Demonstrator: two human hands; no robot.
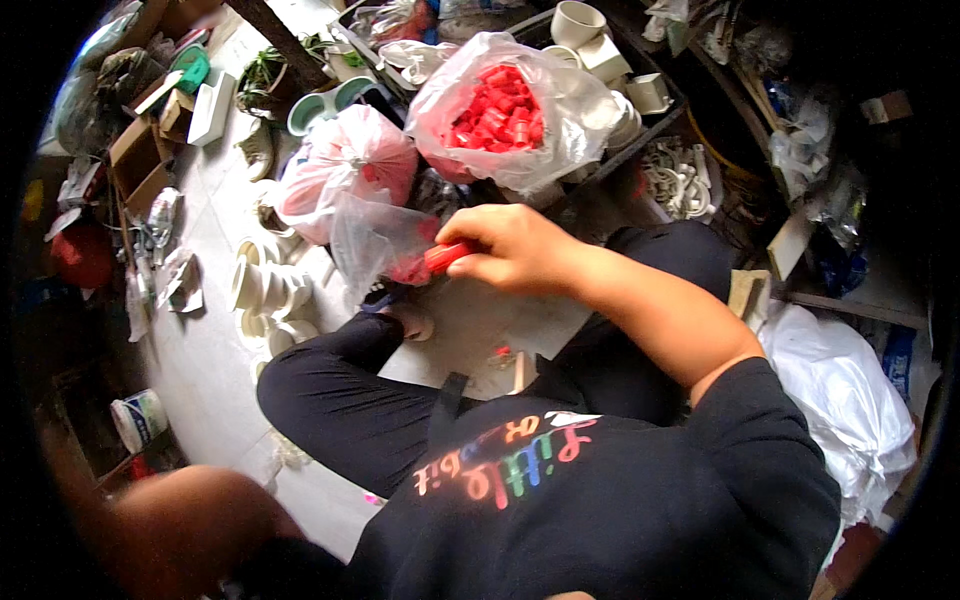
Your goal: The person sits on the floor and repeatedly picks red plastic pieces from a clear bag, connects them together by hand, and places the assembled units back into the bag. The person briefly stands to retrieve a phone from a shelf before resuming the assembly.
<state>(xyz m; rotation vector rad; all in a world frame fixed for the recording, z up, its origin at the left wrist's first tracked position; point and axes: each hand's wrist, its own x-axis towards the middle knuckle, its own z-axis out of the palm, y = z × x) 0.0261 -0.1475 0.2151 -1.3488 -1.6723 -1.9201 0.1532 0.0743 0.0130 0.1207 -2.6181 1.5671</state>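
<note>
My right hand [505, 248] reaches forward with thumb and fingers closed on a short red plastic piece [447, 257], whose exact kind I cannot make out. Just left of it hangs the loose clear end of a plastic bag [372, 238], with some red showing through. Behind that sits a bulging bag [350, 165], gathered at the top, with pinkish-red contents. Beyond my hand a clear bag [570, 110] gapes around many small red plastic pieces [498, 112]. At the lower left only my blurred left arm [200, 525] shows; its hand is out of sight.
White plastic pots [265, 280] lie in a row on the floor at left. More pale pots [577, 25] fill a dark crate at the back. White pieces crowd a bin [680, 180] on the right, near a stuffed white sack [835, 395]. Cardboard boxes [140, 160] stand far left.
</note>
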